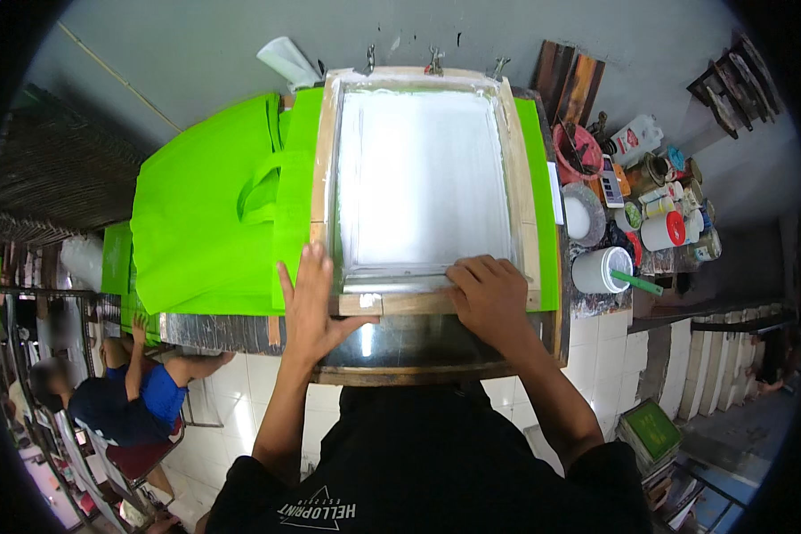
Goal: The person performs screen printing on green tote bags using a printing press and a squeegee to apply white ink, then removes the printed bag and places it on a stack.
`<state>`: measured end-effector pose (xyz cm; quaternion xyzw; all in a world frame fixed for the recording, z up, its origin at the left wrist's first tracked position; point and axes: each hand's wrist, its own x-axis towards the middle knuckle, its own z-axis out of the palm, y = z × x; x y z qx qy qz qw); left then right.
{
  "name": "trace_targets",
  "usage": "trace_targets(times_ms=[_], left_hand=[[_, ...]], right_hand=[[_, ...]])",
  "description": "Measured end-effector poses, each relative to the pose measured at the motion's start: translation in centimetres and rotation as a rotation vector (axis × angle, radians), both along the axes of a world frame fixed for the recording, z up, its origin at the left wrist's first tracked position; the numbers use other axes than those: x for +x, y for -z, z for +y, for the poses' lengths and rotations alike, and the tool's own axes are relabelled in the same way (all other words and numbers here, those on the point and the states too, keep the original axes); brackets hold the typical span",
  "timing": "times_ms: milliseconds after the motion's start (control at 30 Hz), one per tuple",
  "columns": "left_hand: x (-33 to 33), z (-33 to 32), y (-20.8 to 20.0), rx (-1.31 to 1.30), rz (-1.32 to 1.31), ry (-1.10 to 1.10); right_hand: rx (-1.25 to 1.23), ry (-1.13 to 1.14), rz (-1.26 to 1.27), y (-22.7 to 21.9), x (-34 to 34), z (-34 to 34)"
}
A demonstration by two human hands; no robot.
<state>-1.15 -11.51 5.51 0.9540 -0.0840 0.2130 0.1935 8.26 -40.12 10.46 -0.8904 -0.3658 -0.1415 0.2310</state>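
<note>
A wooden-framed printing screen lies over bright green fabric on the table, its mesh coated with white ink. My left hand rests on the frame's near left corner, its fingers spread and the thumb out along the near rail. At the near right corner my right hand is closed, fingers curled over the right end of a greyish bar, seemingly a squeegee, lying across the near end inside the frame. My fingers partly hide that end. Green fabric bags are piled left of the screen.
Metal clamps stand at the frame's far edge. To the right are a white tub with a green-handled tool, a pink basin, a phone and several jars. Another person sits at the lower left.
</note>
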Motion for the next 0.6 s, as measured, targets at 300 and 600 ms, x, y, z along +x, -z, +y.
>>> trace_targets(times_ms=[300,600], left_hand=[[6.0,-0.3,-14.7,-0.303,-0.483,-0.097],[8.0,8.2,-5.2,-0.353,0.652,-0.762]], right_hand=[[0.108,0.004,-0.495,-15.2,6.7,0.5],[-0.009,0.303,-0.176,-29.7,14.3,4.8]])
